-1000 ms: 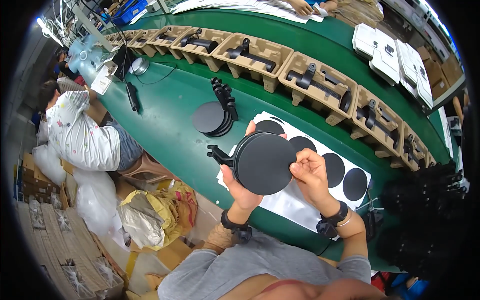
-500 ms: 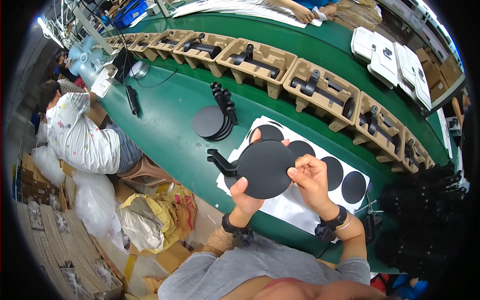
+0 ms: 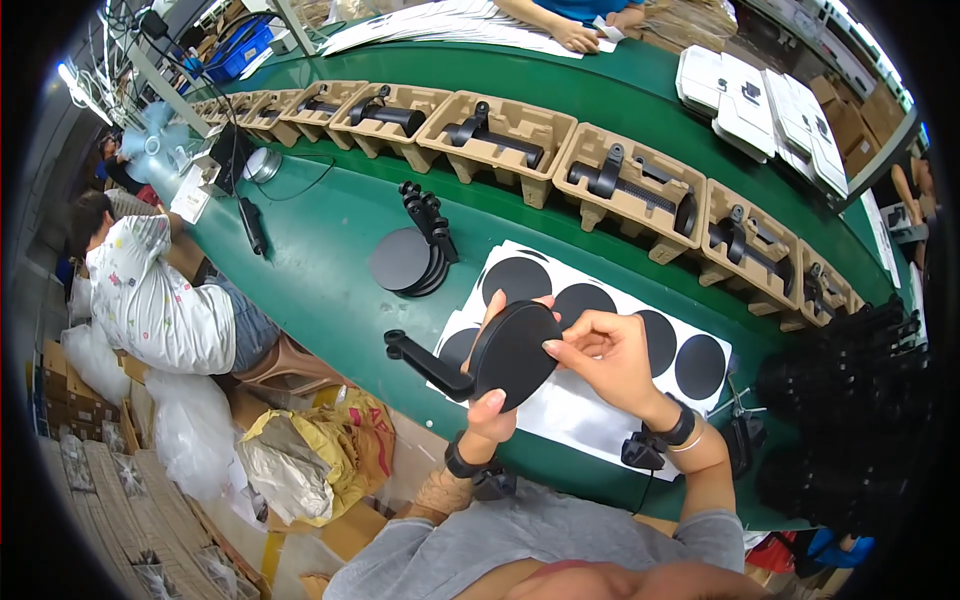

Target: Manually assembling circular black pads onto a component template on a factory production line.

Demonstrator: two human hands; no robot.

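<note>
My left hand (image 3: 490, 420) is closed round a black round base (image 3: 520, 352) with a bent black arm (image 3: 428, 366) sticking out to its left. The flat face is tilted toward the right. At the right rim of that face, my right hand (image 3: 610, 365) pinches the edge between thumb and index finger; whether a thin layer lifts there I cannot tell. Beneath both hands lies a white sheet (image 3: 560, 425) bearing several black round pads (image 3: 700, 366). Further left on the bench stand stacked black round bases (image 3: 402, 260) with upright black arms (image 3: 430, 222).
Brown moulded trays (image 3: 630, 195) holding black parts line the far side of the green bench (image 3: 310, 235). Dark parts are heaped at the right (image 3: 830, 400). A seated person (image 3: 160, 290) is at the left, and another person's hand (image 3: 578, 38) handles paper across the bench.
The round base has turned from nearly face-on to tilted, and its arm has swung further left. My right hand stays at the rim, now a little lower and further left.
</note>
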